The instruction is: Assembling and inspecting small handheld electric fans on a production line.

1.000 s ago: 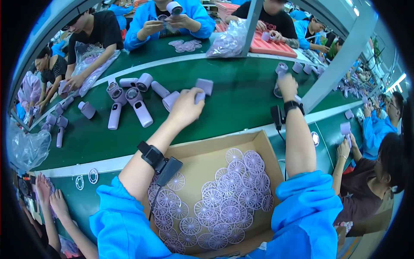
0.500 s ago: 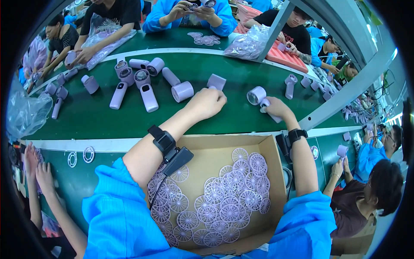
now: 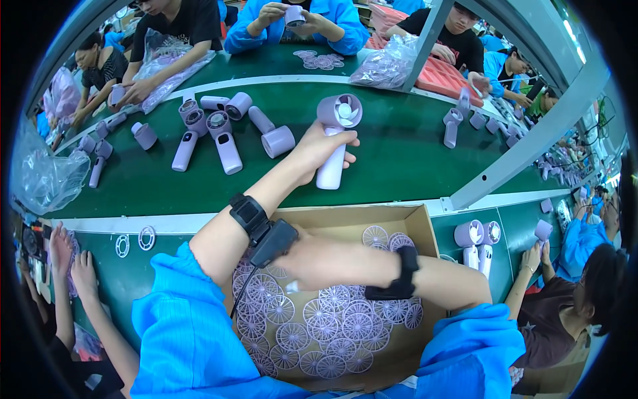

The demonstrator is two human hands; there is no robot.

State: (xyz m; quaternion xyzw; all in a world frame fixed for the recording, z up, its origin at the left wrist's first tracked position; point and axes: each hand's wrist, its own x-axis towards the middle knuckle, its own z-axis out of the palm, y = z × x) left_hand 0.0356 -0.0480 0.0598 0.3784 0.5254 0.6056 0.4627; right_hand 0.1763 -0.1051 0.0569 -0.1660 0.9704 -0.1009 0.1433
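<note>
My left hand (image 3: 322, 149) is closed around the handle of a lilac handheld fan (image 3: 329, 174), held upright above the green conveyor belt. White blades show in the fan's round head, which has no grille over the side facing me. My right hand (image 3: 316, 259) is blurred and reaches across the cardboard box (image 3: 428, 233). Its fingers are smeared near my left wrist, so I cannot tell whether they hold anything. Many lilac spoked fan grilles (image 3: 292, 336) lie loose in the box. Two lilac fans (image 3: 469, 234) stand side by side right of the box.
Several lilac fans (image 3: 228, 153) lie left on the belt (image 3: 385, 173); another fan (image 3: 452, 126) lies right. Two pale rings (image 3: 147, 237) rest on the left table. A grey metal post (image 3: 518, 149) slants at right. Co-workers sit across and on both sides.
My left hand has raised a fan upright from the belt. My right hand has moved from a fan on the belt back over the box; that fan is gone from its spot.
</note>
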